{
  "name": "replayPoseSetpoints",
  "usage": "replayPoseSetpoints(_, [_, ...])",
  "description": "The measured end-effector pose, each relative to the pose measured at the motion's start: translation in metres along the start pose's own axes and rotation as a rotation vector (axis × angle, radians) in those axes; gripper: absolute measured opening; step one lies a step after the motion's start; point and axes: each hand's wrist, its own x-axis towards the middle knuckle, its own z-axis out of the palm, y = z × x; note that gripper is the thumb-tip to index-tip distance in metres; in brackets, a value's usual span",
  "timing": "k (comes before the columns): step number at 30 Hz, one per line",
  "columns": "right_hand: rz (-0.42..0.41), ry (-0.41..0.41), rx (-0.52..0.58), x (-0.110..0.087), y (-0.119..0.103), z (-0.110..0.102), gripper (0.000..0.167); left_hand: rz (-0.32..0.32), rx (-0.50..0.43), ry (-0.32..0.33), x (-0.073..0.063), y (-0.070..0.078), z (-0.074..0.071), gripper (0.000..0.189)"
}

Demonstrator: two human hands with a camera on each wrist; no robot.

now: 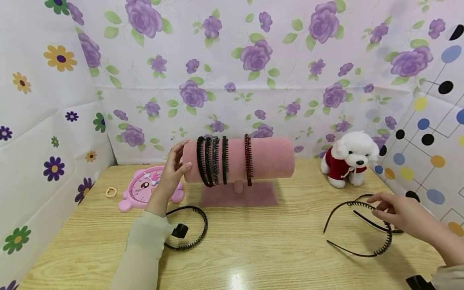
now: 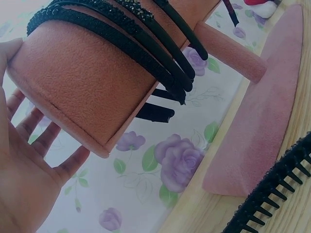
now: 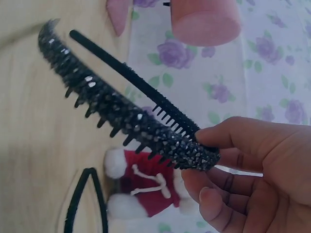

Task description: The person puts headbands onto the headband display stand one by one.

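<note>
A pink padded headband stand [image 1: 273, 159] stands mid-table, its roll lying sideways over a flat base. At the roll's left end, my left hand [image 1: 170, 171] grips the rim, thumb in front and fingers behind. Several black headbands [image 2: 116, 53] circle the left part of the roll, and a dark red headband [image 1: 248, 161] sits near its middle. On the right, my right hand [image 1: 406, 213] pinches a toothed black headband [image 3: 121, 109] covered in glittering dark stones. Its open ends point left, above the table. Another black headband [image 1: 373, 222] lies on the table behind it.
A black toothed headband [image 1: 204, 225] lies beside my left forearm. Behind that arm is a pink clock [image 1: 139, 189], with a small beige ring [image 1: 111, 192] to its left. A white toy dog [image 1: 349, 159] in red sits at the back right. Patterned cloth walls [image 1: 232, 76] border the table.
</note>
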Motion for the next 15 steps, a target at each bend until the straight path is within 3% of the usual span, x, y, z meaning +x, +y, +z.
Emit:
replayPoseSetpoints(8, [-0.124, 0.052, 0.067, 0.005, -0.015, -0.018, 0.026, 0.003, -0.007, 0.003, 0.000, -0.001, 0.000, 0.061])
replayPoseSetpoints(15, [-0.066, -0.042, 0.126, 0.012, -0.027, -0.035, 0.031, 0.007, -0.015, 0.000, -0.001, -0.001, 0.001, 0.061])
